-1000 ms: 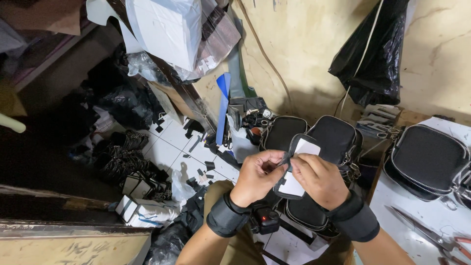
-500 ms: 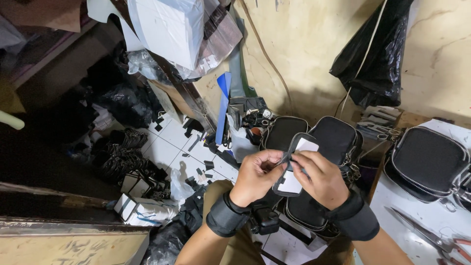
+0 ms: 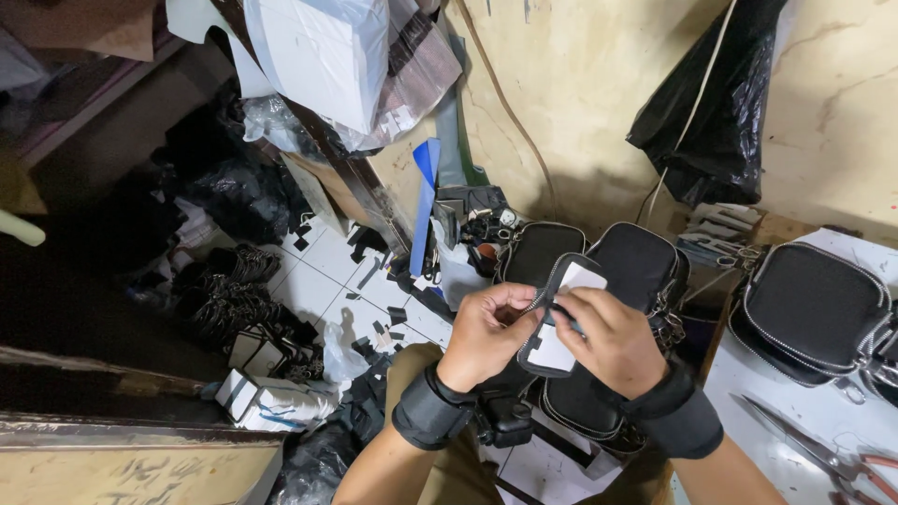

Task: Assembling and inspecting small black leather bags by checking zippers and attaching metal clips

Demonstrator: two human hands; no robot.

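Hands meet mid-frame over the lap: left hand (image 3: 485, 329) pinches the zipper edge of a small black pouch (image 3: 552, 313) with a white card insert, right hand (image 3: 613, 341) grips its other side, fingers closed on it. Pouch is held just in front of two larger black bags (image 3: 636, 257) standing behind it. More black bags (image 3: 812, 304) sit well apart on the white table (image 3: 776, 411), scissors (image 3: 823, 454) near its front edge.

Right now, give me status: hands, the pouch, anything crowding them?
Left hand and right hand both grip the small black zip pouch, white card showing inside. Larger black bags sit close behind. Nothing between hands.
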